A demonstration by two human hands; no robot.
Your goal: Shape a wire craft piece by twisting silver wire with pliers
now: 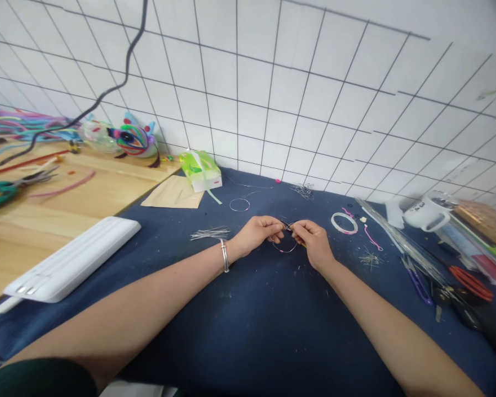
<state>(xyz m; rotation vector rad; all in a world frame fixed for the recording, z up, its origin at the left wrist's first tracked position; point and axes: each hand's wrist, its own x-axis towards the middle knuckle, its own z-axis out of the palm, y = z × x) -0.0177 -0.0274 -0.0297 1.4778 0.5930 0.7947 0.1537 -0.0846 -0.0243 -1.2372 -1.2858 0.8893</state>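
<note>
Both hands are working close together over a dark blue cloth (248, 325), and a thin wire loop (281, 251) is being held between them. The left hand (264, 231) is pinching the wire, thumb pressing toward forefinger; the right hand (313, 241) is pinching it just beside, the two sets of fingertips almost meeting. Neither is spreading wide: both are curling in narrowly on the wire. A sliver of something yellow (303, 245) is showing by the right palm, too little for me to name. The loop is hanging on the person's side of the fingers, small pink bits showing on it; whether its lower edge is touching the cloth, I cannot tell.

A silver bracelet (225, 256) is circling the left wrist, and a bundle of short wires (209, 233) is lying just beyond that forearm. Farther back, a second wire ring (236, 210) is lying near a green-and-white tissue pack (206, 179), which is sitting beside a brown sheet (169, 193). Right of the right hand, a white ring (345, 231) is lying near a pink strip (372, 238), with a scatter of wires (370, 259) spreading nearer the person. Purple-handled scissors (419, 285) are resting farther right, and a white mug (425, 215) is sitting near the tiled wall (256, 77)
</note>
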